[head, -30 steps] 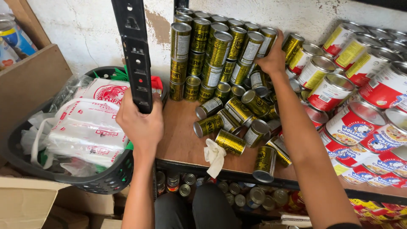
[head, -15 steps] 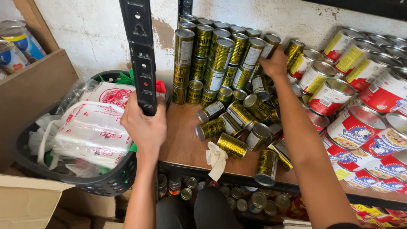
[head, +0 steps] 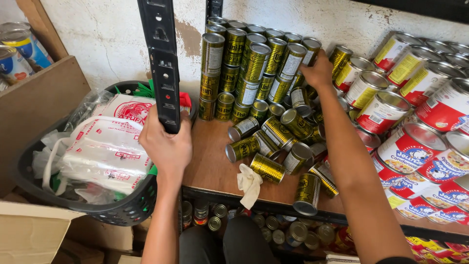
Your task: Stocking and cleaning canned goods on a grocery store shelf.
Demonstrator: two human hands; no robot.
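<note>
The left hand (head: 166, 144) wraps its fingers tight around the lower end of a black metal shelf post (head: 161, 63), a flat upright strip punched with slots, which rises past the top of the frame. The right hand (head: 320, 71) reaches deep across the wooden shelf (head: 210, 161) and rests on the upper tier of gold cans (head: 254, 58), slim glossy cylinders with green-and-gold printed wraps and dull silver lids. Its fingers curl over a can top at the right end of the stack; whether they clamp it or merely press against it cannot be told, since the back of the hand hides them.

The gold cans stand stacked in two tiers against the rough, flaking plaster wall (head: 97, 34). In front of them, more of the same cans (head: 273, 142) lie tipped on their sides in a loose heap on the smooth brown board. A crumpled pale cloth (head: 250, 183) hangs over the shelf's front edge.

To the right, wider red-and-white tins (head: 405, 146) lie on their sides, silver ends facing out. To the left, a black perforated plastic basket (head: 122, 208) holds soft white plastic packets (head: 105, 146) with red print. Small cans (head: 215, 222) fill the lower shelf.
</note>
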